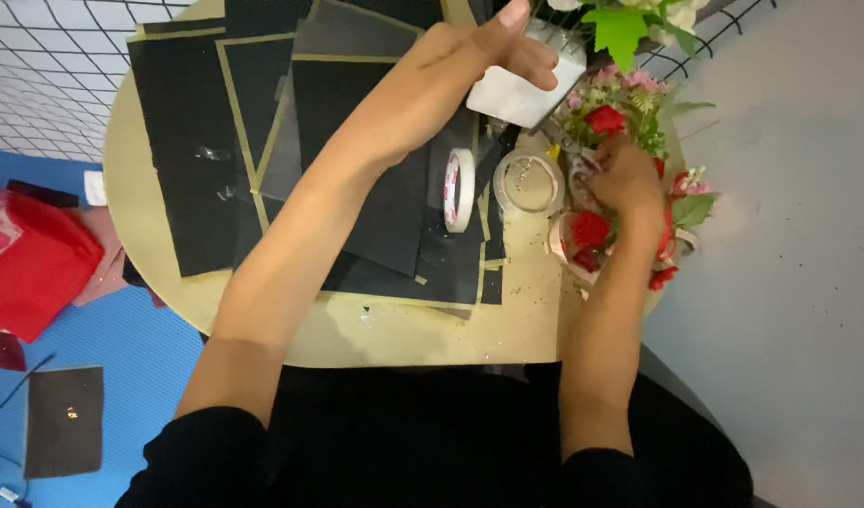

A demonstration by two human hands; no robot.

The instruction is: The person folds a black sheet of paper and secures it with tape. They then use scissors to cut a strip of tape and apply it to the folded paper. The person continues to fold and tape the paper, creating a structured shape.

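Note:
My left hand (479, 56) reaches across the round table and grips a white rectangular block (516, 94) near the far right edge. My right hand (625, 174) rests among artificial flowers (606, 118), red and pink with green leaves, fingers curled on a patterned wrapper; what it holds is partly hidden. A roll of white tape (459, 188) stands on edge between my arms. Another tape ring (528, 182) lies flat beside it.
Several black paper sheets (206, 160) cover the round beige table (356, 334). A wire grid (46, 66) stands at the back left. Red cloth (32, 263) and a dark sheet (65, 419) lie on the blue floor mat at left. A grey wall is right.

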